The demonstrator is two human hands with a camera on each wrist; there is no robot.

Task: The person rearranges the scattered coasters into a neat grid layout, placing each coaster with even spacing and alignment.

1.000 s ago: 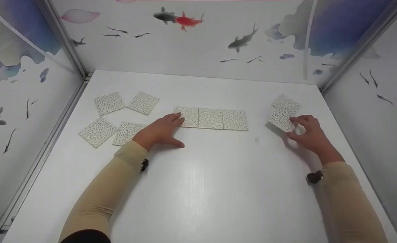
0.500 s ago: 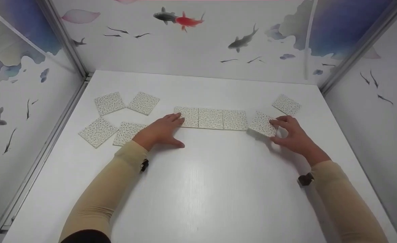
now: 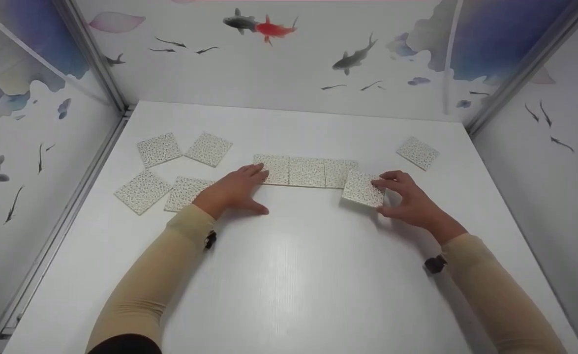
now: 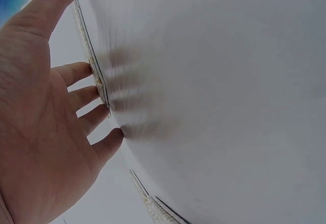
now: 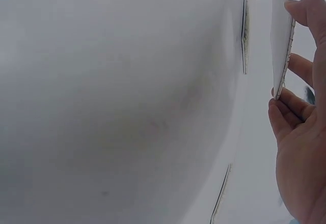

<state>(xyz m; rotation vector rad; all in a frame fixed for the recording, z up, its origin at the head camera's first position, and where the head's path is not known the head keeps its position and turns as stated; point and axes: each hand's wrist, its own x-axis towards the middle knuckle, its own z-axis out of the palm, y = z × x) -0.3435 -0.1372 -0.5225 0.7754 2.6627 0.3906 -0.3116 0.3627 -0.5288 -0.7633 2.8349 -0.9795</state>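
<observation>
Three square, speckled cream tiles [image 3: 307, 171] lie edge to edge in a row on the white table. My left hand [image 3: 234, 191] spreads its fingers, the tips resting on the row's left-end tile [image 3: 277, 169]. In the left wrist view, the fingertips of that hand [image 4: 56, 117] press down along the tile's thin edge. Between thumb and fingers my right hand [image 3: 409, 202] pinches another speckled tile [image 3: 361, 188] by its right side. It is slightly tilted, raised above the table, and covers part of the row's right-end tile. From the right wrist, its smooth white underside [image 5: 280, 40] shows.
Beyond my right hand lies a single loose tile [image 3: 417, 153]. Several more tiles [image 3: 142, 192] lie at the left, one partly hidden by my left hand. White panels printed with fish [image 3: 350, 59] enclose the table [image 3: 269, 285] at the back and sides.
My right hand has carried its tile leftward from beside the loose right-hand tile to the right end of the row. My left hand has stayed in place.
</observation>
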